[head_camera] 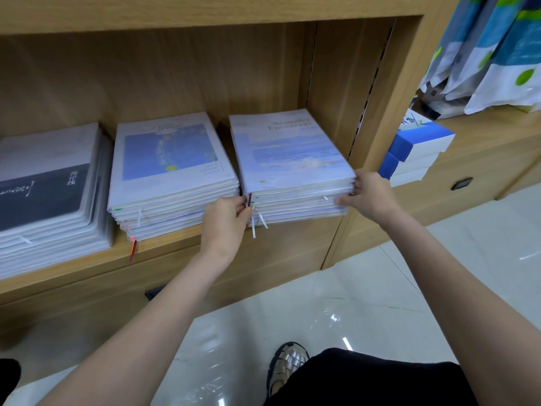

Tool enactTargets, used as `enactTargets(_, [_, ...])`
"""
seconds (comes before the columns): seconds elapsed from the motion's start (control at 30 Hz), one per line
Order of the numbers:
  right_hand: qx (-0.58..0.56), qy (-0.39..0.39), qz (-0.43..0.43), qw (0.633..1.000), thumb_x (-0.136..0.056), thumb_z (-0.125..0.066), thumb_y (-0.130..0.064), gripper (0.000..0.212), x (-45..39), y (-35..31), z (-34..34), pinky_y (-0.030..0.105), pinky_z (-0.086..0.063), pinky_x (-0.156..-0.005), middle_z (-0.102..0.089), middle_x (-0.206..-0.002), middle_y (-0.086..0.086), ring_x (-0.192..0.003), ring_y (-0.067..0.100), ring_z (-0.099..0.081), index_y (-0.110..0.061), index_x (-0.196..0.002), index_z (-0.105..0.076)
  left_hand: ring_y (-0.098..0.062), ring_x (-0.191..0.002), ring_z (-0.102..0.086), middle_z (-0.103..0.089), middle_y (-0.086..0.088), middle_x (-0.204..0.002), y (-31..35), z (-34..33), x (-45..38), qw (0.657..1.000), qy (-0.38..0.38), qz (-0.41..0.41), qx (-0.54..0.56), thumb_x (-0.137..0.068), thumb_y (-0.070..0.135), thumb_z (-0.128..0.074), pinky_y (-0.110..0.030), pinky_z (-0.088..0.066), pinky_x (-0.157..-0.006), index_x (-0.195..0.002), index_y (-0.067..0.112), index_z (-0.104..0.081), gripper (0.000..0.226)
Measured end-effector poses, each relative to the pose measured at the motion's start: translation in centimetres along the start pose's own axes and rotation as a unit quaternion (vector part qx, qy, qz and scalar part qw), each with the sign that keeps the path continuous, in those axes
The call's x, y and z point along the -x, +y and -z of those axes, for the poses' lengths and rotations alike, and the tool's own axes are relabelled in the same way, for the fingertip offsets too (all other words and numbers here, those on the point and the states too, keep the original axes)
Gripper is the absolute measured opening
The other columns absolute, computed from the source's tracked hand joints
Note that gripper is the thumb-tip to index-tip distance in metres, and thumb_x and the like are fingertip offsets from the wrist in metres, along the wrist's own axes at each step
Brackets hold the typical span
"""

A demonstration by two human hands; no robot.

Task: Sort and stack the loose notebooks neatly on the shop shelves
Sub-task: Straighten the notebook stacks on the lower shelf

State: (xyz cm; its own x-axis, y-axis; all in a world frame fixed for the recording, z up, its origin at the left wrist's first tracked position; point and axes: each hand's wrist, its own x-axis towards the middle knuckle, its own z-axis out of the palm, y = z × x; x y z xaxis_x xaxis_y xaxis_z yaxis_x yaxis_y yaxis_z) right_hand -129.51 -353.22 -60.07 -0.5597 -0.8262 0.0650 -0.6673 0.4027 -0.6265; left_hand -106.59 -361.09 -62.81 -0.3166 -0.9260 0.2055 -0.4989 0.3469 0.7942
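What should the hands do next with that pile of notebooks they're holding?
Probably squeeze the right-hand stack square. The left hand and right hand grip its two front corners, yet its lower notebooks sit unevenly under the top ones. A gentle push inward and back should line up the edges.

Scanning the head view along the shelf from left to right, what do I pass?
Dark-covered notebook stack → middle notebook stack → left hand → right notebook stack gripped at both front corners → right hand → blue-and-white boxes → hanging bags.
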Motion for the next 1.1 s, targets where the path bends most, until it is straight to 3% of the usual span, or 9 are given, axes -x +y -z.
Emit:
enactTargets(0.13, [0.026,0.008,0.007,1.000,-0.076,-0.076,-0.013,0.047,0.2,-0.2,-0.5,0.028,-0.039,-0.071,-0.061,-0.111,0.014,-0.102,0.029,-0.056,-0.001,-0.115,-0.051,-0.021,-0.089,-0.068,-0.072,-0.010,-0.093,-0.1,-0.1,0.0,1.000,0.010,-0.006,0.009,-0.088,0.005,-0.061,-0.044,-0.055,-0.082,-0.101,0.000,-0.070,0.017])
enactTargets(0.33, [0.000,0.028,0.014,1.000,-0.076,-0.076,-0.013,0.041,-0.3,0.1,-0.4,0.030,-0.045,-0.073,-0.065,-0.105,0.016,-0.095,0.030,-0.060,0.000,-0.110,-0.057,-0.025,-0.087,-0.068,-0.072,-0.011,-0.091,-0.3,-0.3,0.2,0.999,0.021,-0.041,-0.013,-0.089,0.008,-0.060,-0.044,-0.056,-0.079,-0.101,0.001,-0.070,0.017])
enactTargets(0.5, [-0.046,-0.033,-0.012,0.998,-0.073,-0.078,-0.008,0.065,0.3,0.5,-0.6,0.038,-0.047,-0.091,-0.057,-0.120,0.010,-0.110,0.027,-0.054,-0.006,-0.127,-0.043,-0.002,-0.100,-0.057,-0.062,0.007,-0.105,-0.5,-0.1,1.4,0.998,-0.017,-0.006,0.059,-0.085,0.004,-0.064,-0.004,-0.041,-0.082,-0.124,0.008,-0.058,0.040])
enactTargets(0.57, [-0.059,-0.047,-0.012,0.997,-0.071,-0.079,-0.005,0.074,0.7,0.9,-1.3,0.041,-0.046,-0.096,-0.053,-0.122,0.009,-0.113,0.026,-0.051,-0.009,-0.132,-0.036,-0.006,-0.102,-0.057,-0.059,0.006,-0.104,-0.6,-0.4,1.6,0.995,-0.035,0.030,0.093,-0.084,-0.001,-0.064,-0.005,-0.041,-0.081,-0.125,0.003,-0.056,0.042])
enactTargets(0.63, [-0.073,-0.027,-0.014,0.997,-0.070,-0.079,-0.003,0.070,0.8,1.3,-1.9,0.044,-0.048,-0.095,-0.056,-0.120,0.011,-0.110,0.028,-0.055,-0.007,-0.128,-0.040,-0.014,-0.101,-0.061,-0.061,0.005,-0.097,-0.4,-0.8,1.4,0.997,-0.022,0.038,0.071,-0.085,-0.001,-0.062,-0.008,-0.045,-0.077,-0.114,-0.002,-0.062,0.028])
enactTargets(0.73, [-0.099,-0.001,-0.030,0.995,-0.069,-0.079,-0.003,0.055,0.8,1.7,-2.4,0.044,-0.049,-0.094,-0.062,-0.114,0.011,-0.103,0.028,-0.060,-0.003,-0.117,-0.052,-0.027,-0.094,-0.066,-0.071,-0.011,-0.096,0.0,-1.2,1.2,0.999,0.014,0.030,0.014,-0.088,0.004,-0.060,-0.032,-0.050,-0.082,-0.101,-0.003,-0.068,0.017])
enactTargets(0.8, [-0.115,0.006,-0.036,0.993,-0.070,-0.079,-0.003,0.050,0.8,1.6,-2.4,0.041,-0.050,-0.092,-0.064,-0.110,0.012,-0.099,0.027,-0.061,-0.002,-0.114,-0.055,-0.029,-0.091,-0.066,-0.071,-0.016,-0.093,0.1,-1.4,1.3,0.999,0.028,0.031,-0.018,-0.088,0.004,-0.058,-0.038,-0.051,-0.082,-0.099,-0.002,-0.069,0.016])
enactTargets(1.0, [-0.098,0.038,-0.026,0.994,-0.067,-0.082,-0.005,0.044,1.0,1.6,-2.5,0.042,-0.052,-0.087,-0.068,-0.102,0.015,-0.093,0.029,-0.064,0.000,-0.106,-0.061,-0.028,-0.085,-0.065,-0.071,-0.014,-0.088,0.3,-1.9,1.5,0.997,0.059,0.026,-0.049,-0.089,0.005,-0.057,-0.038,-0.051,-0.076,-0.097,0.002,-0.070,0.016])
enactTargets(1.1, [-0.075,0.053,-0.007,0.996,-0.068,-0.081,-0.006,0.043,1.3,1.3,-2.6,0.038,-0.052,-0.086,-0.068,-0.102,0.016,-0.093,0.030,-0.064,0.002,-0.106,-0.063,-0.030,-0.083,-0.063,-0.069,-0.015,-0.086,0.5,-2.0,1.6,0.994,0.056,0.018,-0.093,-0.092,0.008,-0.054,-0.031,-0.043,-0.067,-0.101,0.003,-0.068,0.018])
